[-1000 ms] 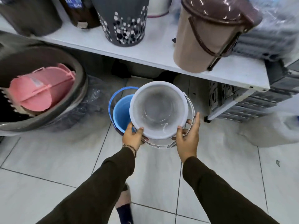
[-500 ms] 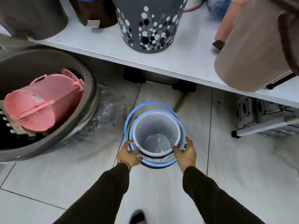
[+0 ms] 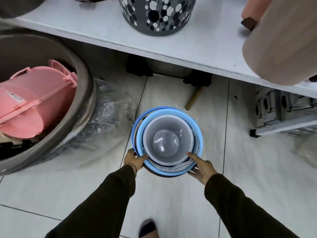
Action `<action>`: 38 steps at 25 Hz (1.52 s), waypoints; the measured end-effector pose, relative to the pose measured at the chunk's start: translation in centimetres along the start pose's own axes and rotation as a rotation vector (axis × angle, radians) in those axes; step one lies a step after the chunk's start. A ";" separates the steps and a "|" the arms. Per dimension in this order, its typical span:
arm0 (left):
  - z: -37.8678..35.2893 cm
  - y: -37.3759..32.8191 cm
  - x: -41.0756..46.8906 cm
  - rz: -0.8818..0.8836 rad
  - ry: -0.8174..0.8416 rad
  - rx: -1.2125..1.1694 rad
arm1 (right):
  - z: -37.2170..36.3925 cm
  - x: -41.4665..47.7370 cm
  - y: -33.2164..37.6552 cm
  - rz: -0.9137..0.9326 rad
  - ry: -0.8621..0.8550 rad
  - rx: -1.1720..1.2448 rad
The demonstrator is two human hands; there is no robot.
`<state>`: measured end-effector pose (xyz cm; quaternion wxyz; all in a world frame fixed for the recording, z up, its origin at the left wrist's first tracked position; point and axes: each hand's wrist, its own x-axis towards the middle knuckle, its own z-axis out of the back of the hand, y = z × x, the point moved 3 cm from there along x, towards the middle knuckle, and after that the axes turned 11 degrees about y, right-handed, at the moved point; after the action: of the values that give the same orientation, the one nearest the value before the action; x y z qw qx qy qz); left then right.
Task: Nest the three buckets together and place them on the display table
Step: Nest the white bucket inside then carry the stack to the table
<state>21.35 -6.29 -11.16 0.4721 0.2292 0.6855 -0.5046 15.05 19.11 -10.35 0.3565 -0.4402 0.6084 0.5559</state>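
**Q:** While both hands are at the stack, where does each bucket sit relative to the display table [image 3: 109,34]?

**A:** All sit on the tiled floor [image 3: 171,212] in front of the table's white edge, below it and not on it. The grey bucket [image 3: 167,145] sits inside the blue bucket [image 3: 199,134], its rim lying within the blue rim. A dark rim [image 3: 164,175] shows under the blue one on my side; I take it for the third bucket, but cannot tell how deep it goes. The blue handle [image 3: 135,124] lies down around the left of the stack.

**Q:** State of the hands?

**A:** My left hand [image 3: 134,160] curls partly closed around the blue rim on the near left, fingers over the edge. My right hand [image 3: 201,167] lies against the near right of the stack, fingers mostly extended, forefinger touching the grey rim. I cannot tell if it grips or only rests there.

**Q:** What else stands near the table?

**A:** On its top: a grey dotted bin [image 3: 157,16] behind the stack and a beige lidded bin [image 3: 281,45] at the right. Left of the stack, on the floor beside the table, a large grey tub [image 3: 85,93] holds a pink bucket [image 3: 36,100] lying on its side; clear plastic wrap [image 3: 109,117] lies between tub and stack.
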 end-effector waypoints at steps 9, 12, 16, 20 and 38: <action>-0.3 0.3 -3.6 -0.060 0.016 0.062 | 0.5 -3.5 -1.5 0.207 -0.120 0.031; -0.1 0.5 -7.0 -0.055 0.029 0.045 | 0.6 -7.2 -2.7 0.213 -0.107 0.037; 0.3 0.5 -12.8 -0.083 0.035 0.036 | 0.7 -13.5 -3.5 0.261 -0.063 0.036; 0.1 -0.9 -22.8 -0.151 0.042 -0.013 | 0.5 -22.6 -3.0 0.329 -0.049 0.016; 1.2 -23.5 -62.5 -0.811 0.170 -0.222 | -7.5 -65.9 14.1 0.991 -0.088 -0.025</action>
<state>31.35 -6.33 54.91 0.1992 -0.0707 0.8068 -0.5518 25.98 20.78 56.58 0.0698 -0.0784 0.7222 0.6837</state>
